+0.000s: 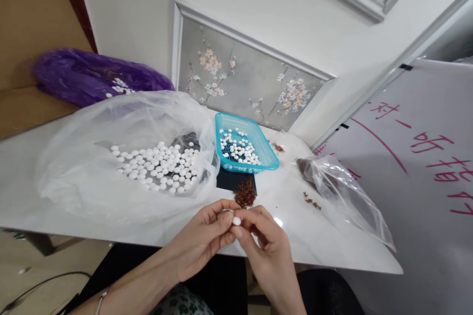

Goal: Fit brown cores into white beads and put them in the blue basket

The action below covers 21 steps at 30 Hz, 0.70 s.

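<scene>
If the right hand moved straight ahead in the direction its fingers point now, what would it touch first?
Probably the left hand: the right hand points left and up at it, both pinching one small white bead. Depth is unclear.

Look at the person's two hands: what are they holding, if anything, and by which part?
A small white bead is pinched by its sides between the fingertips of the left hand and the right hand, above the near edge of the white table.
</scene>
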Motion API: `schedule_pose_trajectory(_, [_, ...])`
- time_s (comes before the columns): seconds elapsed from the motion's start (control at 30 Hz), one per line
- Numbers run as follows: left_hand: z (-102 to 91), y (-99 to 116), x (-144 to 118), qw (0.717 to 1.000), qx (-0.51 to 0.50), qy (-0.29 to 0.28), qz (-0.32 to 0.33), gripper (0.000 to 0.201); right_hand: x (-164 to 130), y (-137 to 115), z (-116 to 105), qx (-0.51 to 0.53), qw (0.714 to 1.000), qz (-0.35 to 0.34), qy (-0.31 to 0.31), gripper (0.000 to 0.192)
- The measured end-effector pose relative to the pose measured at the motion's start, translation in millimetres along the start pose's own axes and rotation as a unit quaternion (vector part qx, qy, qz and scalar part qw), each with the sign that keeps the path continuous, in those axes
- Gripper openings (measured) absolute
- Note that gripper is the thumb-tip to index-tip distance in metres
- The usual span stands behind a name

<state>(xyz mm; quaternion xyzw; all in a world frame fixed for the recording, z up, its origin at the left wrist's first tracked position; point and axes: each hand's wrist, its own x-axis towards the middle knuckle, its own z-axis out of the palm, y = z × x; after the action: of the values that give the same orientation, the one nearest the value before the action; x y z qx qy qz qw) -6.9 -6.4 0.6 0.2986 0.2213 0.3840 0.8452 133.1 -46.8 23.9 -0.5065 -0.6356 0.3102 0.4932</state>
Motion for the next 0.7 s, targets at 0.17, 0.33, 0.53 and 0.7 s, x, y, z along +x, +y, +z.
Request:
schedule_pose_trajectory(0.17, [6.2, 16, -19, 0.987, 0.155, 0.025, 0.027, 0.02, 32, 2, -15, -0.085, 0.995, -0.007, 0.047, 0.016])
schedule_pose_trajectory(0.33, [-4.4, 75, -46, 0.807, 0.544, 0.088, 0.211, 0.021, 93, 21, -33, -0.185, 0.979, 0.014, 0.079, 0.028])
schedule_pose_trajectory(0.53, [-62.8, 130, -69, 0.465, 0.814, 0.229, 0.261, 0.022, 114, 30, -24, -0.219, 0.97, -0.027, 0.103, 0.042])
schedule_pose_trajectory(0.7, [-87.3, 122, -83, 0.393, 0.866, 0.234, 0.201, 0.03, 58, -4, 44, -0.228, 0.942, -0.234, -0.072, 0.03])
